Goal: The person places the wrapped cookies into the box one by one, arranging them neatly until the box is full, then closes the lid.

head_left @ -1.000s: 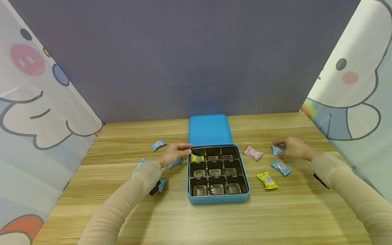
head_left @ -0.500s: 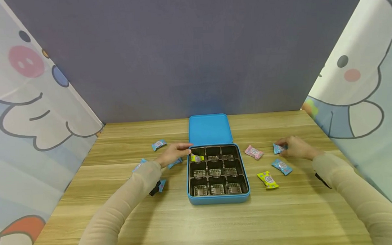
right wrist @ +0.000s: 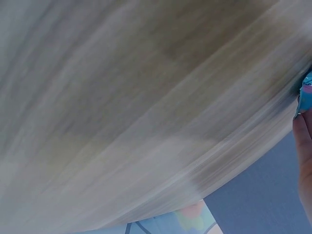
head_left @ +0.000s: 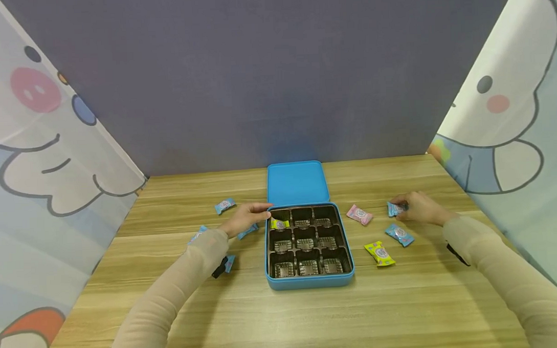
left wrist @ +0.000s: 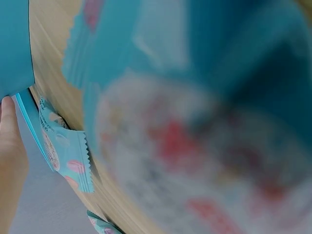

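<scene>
- We see the box [head_left: 310, 283], blue, on the middle of the wood-grain tabletop [head_left: 288, 317], its blue lid [head_left: 297, 183] lying behind it toward the far edge.
- The box carries a dark tray [head_left: 307, 251] of nine compartments, three by three; a yellow packet [head_left: 279, 223] sits in the far-left one.
- Our left grip [head_left: 247, 219] is not clenched: its fingers reach out and touch the far-left corner of the box.
- Our right grip [head_left: 417, 208] pinches a blue packet [head_left: 393, 209] toward the far-right corner of the tabletop. We cannot tell whether that packet is raised from the surface.
- Between the box and this grip lies a pink packet [head_left: 359, 214]. A second blue packet [head_left: 400, 235] lies just on the near side of the pinched one, and a loose yellow packet [head_left: 379, 253] lies nearer still to the near edge.
- On the left half of the tabletop we count four blue packets: one [head_left: 225, 205] closest to the far edge, one [head_left: 248, 231] beside the left grip, one [head_left: 198, 233] partly hidden by our beige left sleeve [head_left: 149, 301], and one [head_left: 230, 263] below the wrist.
</scene>
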A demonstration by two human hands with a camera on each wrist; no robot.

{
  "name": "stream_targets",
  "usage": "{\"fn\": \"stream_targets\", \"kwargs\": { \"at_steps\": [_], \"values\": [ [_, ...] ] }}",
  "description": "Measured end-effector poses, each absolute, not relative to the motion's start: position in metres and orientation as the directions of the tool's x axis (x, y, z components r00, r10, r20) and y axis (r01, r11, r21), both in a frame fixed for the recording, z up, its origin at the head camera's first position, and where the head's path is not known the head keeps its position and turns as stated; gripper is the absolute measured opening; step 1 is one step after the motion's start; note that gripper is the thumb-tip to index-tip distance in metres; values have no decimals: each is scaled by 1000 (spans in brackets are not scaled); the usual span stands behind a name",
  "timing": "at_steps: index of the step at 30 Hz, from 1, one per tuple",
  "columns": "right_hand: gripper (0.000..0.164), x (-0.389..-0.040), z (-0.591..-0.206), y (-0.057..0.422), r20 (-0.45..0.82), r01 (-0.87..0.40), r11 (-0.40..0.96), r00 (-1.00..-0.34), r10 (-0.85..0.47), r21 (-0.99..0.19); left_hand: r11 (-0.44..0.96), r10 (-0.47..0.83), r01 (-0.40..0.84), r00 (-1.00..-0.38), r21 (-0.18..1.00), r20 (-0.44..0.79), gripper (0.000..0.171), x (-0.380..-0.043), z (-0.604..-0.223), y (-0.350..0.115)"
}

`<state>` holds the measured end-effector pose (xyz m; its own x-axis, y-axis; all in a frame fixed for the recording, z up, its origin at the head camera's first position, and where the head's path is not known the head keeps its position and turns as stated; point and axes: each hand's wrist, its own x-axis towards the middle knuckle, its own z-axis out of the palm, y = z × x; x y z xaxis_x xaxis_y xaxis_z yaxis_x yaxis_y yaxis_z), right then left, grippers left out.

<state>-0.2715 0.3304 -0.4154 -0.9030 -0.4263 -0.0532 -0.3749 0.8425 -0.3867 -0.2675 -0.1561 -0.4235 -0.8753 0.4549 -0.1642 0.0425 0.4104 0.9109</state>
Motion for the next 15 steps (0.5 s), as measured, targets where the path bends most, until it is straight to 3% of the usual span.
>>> {"fn": "stream_targets", "kwargs": {
  "at_steps": [15],
  "values": [
    [51,-272,-409,324,4,-399,825,-901,-433,-400,390,459,18,-870,920,-178,47,-270,-424,-154]
  ]
}}
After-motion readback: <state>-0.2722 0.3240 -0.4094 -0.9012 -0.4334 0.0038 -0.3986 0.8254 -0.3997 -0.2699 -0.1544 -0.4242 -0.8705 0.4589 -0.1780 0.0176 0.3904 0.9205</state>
